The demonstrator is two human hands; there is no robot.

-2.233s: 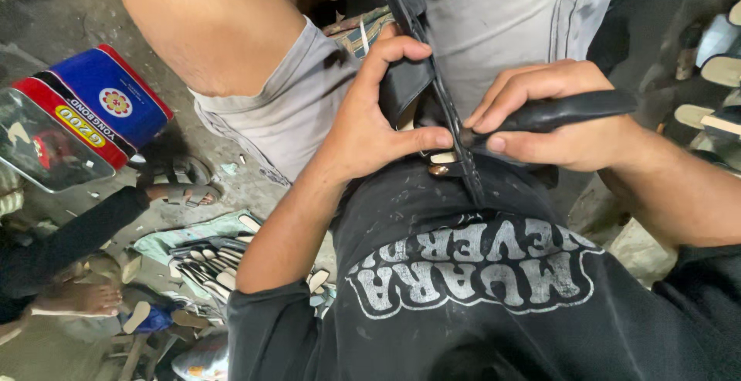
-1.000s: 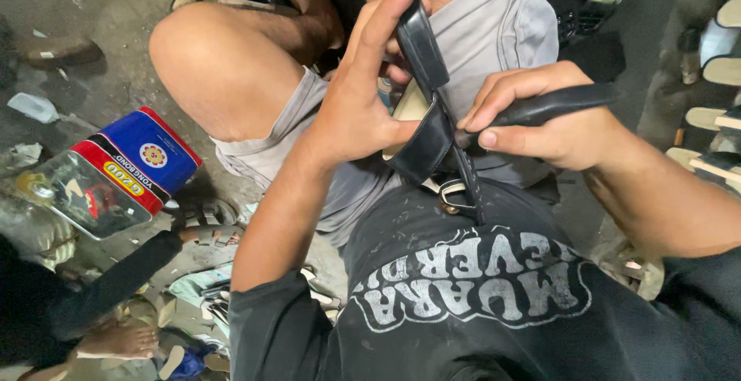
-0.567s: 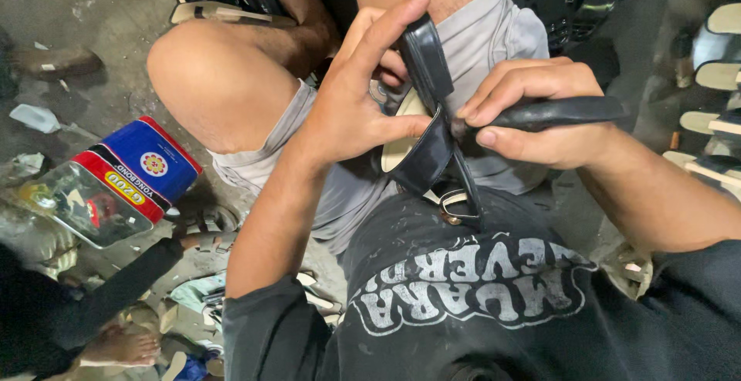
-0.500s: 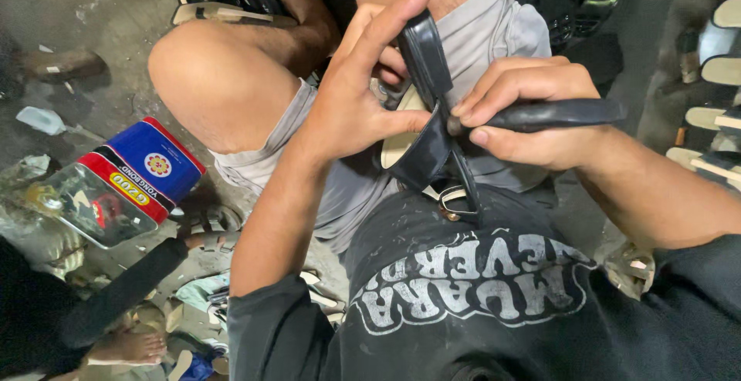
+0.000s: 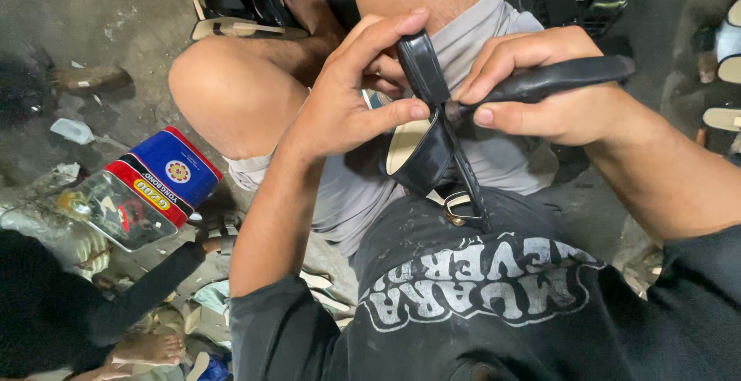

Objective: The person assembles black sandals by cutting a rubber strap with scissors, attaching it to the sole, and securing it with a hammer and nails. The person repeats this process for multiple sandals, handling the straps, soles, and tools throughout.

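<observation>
Both hands clamped on a black sandal strap

Left hand (image 5: 340, 111) pinches the strap (image 5: 423, 68) upright; right hand (image 5: 540, 95), just beside, grips a black-handled tool (image 5: 556, 76) lying crosswise against it.

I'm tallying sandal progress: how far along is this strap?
Done: the black strap already has its metal buckle. In hand: the left hand pinches the strap while the right hand works a black-handled tool against it. Left: loose soles lie nearby.

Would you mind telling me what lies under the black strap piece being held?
Under the black strap piece, pinched by the left hand, show grey shorts and a metal buckle. The right hand grips a black handle; its tip is hidden.
</observation>
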